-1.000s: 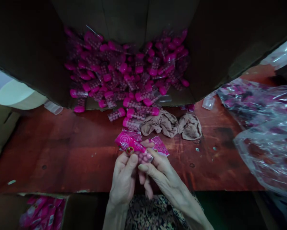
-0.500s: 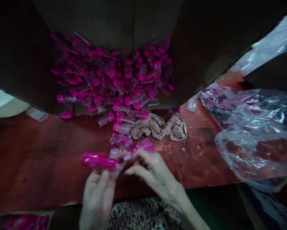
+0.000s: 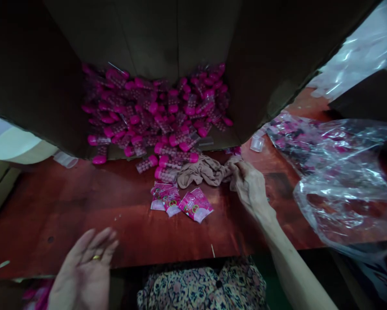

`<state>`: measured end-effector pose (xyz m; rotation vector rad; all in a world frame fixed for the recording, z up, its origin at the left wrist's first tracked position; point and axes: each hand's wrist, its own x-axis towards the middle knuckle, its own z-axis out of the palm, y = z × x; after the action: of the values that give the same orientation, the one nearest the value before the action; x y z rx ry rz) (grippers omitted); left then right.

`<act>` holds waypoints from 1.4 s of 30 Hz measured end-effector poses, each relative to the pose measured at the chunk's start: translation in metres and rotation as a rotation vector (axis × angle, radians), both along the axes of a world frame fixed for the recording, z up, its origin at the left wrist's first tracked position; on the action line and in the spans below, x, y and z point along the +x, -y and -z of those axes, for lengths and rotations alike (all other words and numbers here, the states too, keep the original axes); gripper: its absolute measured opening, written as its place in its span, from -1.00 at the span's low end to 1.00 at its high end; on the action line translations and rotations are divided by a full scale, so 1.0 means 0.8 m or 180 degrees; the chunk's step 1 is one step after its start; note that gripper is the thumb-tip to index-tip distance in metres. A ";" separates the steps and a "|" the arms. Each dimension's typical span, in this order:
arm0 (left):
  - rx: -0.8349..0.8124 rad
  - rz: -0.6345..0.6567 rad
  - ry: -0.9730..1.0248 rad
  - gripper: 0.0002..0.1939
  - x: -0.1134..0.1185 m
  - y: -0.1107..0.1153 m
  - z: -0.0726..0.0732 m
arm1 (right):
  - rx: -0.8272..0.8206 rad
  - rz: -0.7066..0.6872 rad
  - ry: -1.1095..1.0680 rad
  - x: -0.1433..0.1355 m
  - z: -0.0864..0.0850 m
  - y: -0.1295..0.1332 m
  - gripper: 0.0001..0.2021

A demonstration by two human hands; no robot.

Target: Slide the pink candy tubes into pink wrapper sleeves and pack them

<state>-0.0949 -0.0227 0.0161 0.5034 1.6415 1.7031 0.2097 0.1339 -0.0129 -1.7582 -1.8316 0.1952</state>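
My left hand (image 3: 86, 267) is at the table's near left edge, palm up, fingers spread and holding nothing; a ring shows on one finger. Farther out on the right, my right hand (image 3: 250, 185) grips one end of a crumpled beige cloth (image 3: 201, 170), which lies along the front of the box. Left of the cloth are several clear tubes with pink caps (image 3: 167, 161), filled with small balls. Between my hands, flat on the wood, lie a few pink printed packets (image 3: 196, 204).
A large cardboard box (image 3: 258, 77) lies open towards me, heaped inside with pink-capped tubes (image 3: 154, 107). At right, a clear plastic bag (image 3: 338, 181) with pink pieces overhangs the red table (image 3: 132, 237). Small clear cups (image 3: 257, 143) and a pale round container (image 3: 19, 144) flank the box.
The shiny pink object has left my left hand, which has moved left and opened. My right hand has gone outward to the right and taken hold of the cloth.
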 end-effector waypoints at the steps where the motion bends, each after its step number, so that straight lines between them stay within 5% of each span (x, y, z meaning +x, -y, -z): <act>1: 0.0019 0.0117 -0.0045 -0.75 0.023 -0.015 -0.004 | 0.0035 0.0011 0.0034 -0.007 -0.002 0.001 -0.70; 3: -0.0019 0.0612 -0.0590 -0.80 0.063 -0.044 -0.011 | 0.0030 -0.0142 0.0189 -0.022 -0.005 0.002 -0.67; 7: 0.0336 0.1721 -0.2787 -0.59 0.113 -0.111 -0.006 | -0.0104 -0.0534 0.0368 -0.043 -0.002 -0.002 -0.80; 11: 0.0029 0.2507 -0.4270 -0.46 0.128 -0.175 0.015 | -0.0051 -0.0597 0.0078 -0.034 0.000 -0.010 -0.85; 15: -0.0333 0.2763 -0.4875 -0.58 0.125 -0.195 0.032 | 0.0123 -0.0182 -0.0339 0.010 -0.003 -0.015 -0.83; 21: -0.0252 0.2642 -0.4839 -0.65 0.122 -0.189 0.044 | 0.0326 0.0653 -0.0450 0.081 -0.010 -0.017 -0.76; 27: 0.0314 0.2140 -0.3988 -0.74 0.102 -0.180 0.039 | 0.0451 0.0854 0.0131 0.084 -0.010 -0.001 -0.71; 33: 0.0462 0.1611 -0.3444 -0.80 0.070 -0.133 0.034 | 0.0665 0.1081 0.0704 0.098 -0.019 0.021 -0.64; 38: 0.0495 0.1534 -0.3473 -0.80 0.075 -0.105 0.040 | 0.0773 0.1002 0.0774 0.038 -0.032 0.050 -0.66; 42: 0.0603 0.1543 -0.3632 -0.79 0.090 -0.099 0.044 | 0.0182 -0.0215 -0.0164 -0.042 -0.015 0.074 -0.87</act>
<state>-0.0232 0.0562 -0.0191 2.0482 1.7961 1.2130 0.1760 0.0744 -0.0008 -1.6392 -1.8430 0.2107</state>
